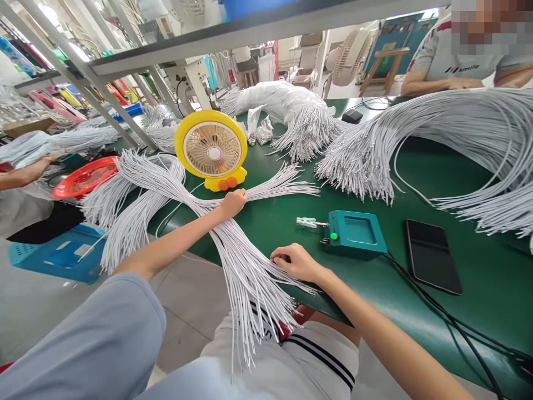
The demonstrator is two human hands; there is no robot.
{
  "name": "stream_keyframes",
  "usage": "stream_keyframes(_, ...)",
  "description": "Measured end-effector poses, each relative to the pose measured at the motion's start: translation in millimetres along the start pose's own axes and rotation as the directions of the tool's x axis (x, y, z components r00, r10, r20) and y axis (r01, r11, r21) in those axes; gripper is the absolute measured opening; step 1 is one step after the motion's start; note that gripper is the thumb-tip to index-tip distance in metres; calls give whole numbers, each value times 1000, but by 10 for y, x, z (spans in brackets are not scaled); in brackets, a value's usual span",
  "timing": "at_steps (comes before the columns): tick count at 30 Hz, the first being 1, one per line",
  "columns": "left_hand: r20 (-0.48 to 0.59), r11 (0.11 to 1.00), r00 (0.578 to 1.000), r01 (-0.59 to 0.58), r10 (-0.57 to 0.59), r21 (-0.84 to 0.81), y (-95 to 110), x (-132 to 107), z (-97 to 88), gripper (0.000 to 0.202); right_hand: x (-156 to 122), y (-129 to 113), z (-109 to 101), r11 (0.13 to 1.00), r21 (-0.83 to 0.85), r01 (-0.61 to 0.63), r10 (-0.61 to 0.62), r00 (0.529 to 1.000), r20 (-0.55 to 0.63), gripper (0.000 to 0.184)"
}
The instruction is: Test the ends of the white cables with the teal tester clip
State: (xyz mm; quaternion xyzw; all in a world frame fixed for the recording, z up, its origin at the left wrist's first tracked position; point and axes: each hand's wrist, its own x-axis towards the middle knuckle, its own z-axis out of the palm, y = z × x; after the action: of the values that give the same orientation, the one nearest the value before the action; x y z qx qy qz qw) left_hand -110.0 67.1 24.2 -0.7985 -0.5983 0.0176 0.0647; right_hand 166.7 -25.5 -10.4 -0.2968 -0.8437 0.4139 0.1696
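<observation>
White wires (245, 253), 6 o'clock of yellow fan (213, 154): left hand (234, 203) curled round a bunch; right hand (298, 263) curled at strands, can't tell if pinching. Likely separating step; next probably needs one strand freed.

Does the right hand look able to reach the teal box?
Probably yes: the right hand is close to the teal box, at the edge of the white wires, and nothing visible stands between hand and box.

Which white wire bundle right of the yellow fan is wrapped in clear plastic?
The back bundle, beside the clear bags: film covers its arch. The big rightmost bundle is bare, like the wires at the left hand.
</observation>
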Motion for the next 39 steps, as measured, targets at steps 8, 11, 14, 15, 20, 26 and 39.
stream_keyframes(8,32,998,999,16,-14,-59,-99,137,-34,29,3,55,29,1000,20,7,-6,1000,-23,24)
stream_keyframes(11,2,990,999,44,-44,-133,-77,97,-59,25,-2,47,26,1000,23,12,-11,1000,-25,24)
stream_keyframes(14,-56,967,993,88,-104,-240,-74,55,-94,19,-4,39,21,1000,26,13,-12,1000,-29,23)
stream_keyframes(15,-71,953,989,103,-129,-286,-79,48,-110,18,-5,38,20,1000,27,13,-12,999,-29,24)
stream_keyframes(20,-93,841,978,111,-187,-530,-61,56,-296,30,-7,28,9,1000,30,7,-6,1000,-26,23)
stream_keyframes(26,-17,554,988,-99,152,-826,544,-200,-705,40,6,21,-13,997,82,-2,4,1000,-24,25)
stream_keyframes(39,67,-200,962,123,266,-972,1338,-162,-134,46,55,146,-42,876,483,-4,343,707,-618,23)
